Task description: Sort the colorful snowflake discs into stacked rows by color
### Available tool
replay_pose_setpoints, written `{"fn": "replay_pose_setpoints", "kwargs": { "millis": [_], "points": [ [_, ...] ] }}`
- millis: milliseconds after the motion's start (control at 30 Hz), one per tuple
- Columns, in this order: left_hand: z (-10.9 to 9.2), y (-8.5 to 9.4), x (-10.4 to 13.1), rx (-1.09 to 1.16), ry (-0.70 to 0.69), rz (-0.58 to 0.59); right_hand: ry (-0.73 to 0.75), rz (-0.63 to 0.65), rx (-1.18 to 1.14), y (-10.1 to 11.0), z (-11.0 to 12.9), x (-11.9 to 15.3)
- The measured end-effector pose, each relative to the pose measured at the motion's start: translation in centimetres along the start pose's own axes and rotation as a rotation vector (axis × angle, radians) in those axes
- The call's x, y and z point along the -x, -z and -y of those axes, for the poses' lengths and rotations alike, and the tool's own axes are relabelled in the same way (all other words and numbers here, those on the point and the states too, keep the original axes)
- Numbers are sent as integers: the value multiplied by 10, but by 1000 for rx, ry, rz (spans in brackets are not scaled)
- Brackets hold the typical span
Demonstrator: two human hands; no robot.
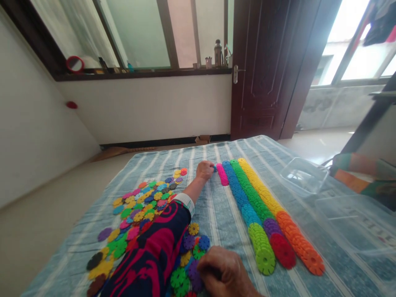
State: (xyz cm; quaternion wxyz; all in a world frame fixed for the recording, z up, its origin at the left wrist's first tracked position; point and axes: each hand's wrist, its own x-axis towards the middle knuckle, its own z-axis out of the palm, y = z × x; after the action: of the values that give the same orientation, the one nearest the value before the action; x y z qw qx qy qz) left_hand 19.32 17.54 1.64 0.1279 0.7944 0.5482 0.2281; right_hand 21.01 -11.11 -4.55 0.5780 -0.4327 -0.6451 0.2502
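My left hand [205,170], at the end of a patterned sleeve, reaches to the far part of the bed-like surface. Its fingers pinch a blue notched disc [215,169] beside a short overlapped row of pink discs [222,175]. Close to me, my right hand [227,270] is curled over loose discs, by a purple disc [194,274]; what its fingers hold, if anything, is hidden. Three long overlapped rows lie to the right: blue discs [236,187] running into lime discs [261,249], green discs [252,194] into purple and red, yellow discs [260,185] into orange.
Loose mixed-colour discs [139,206] spread left of and beneath my left arm. On the right lie a clear plastic box [305,175] and a second clear container [355,218]. Striped blue cloth [213,212] covers the surface. A dark red door [266,70] stands beyond.
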Motion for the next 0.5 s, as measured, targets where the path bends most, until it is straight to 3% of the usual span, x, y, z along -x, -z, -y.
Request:
{"fn": "replay_pose_setpoints", "kwargs": {
  "millis": [333, 500],
  "points": [
    [7, -8, 2, -84, -35, -25, 44, -15, 13, 1, 2, -2],
    [7, -8, 6, -98, -12, -51, 75, 82, 47, 6, 3, -5]
  ]
}}
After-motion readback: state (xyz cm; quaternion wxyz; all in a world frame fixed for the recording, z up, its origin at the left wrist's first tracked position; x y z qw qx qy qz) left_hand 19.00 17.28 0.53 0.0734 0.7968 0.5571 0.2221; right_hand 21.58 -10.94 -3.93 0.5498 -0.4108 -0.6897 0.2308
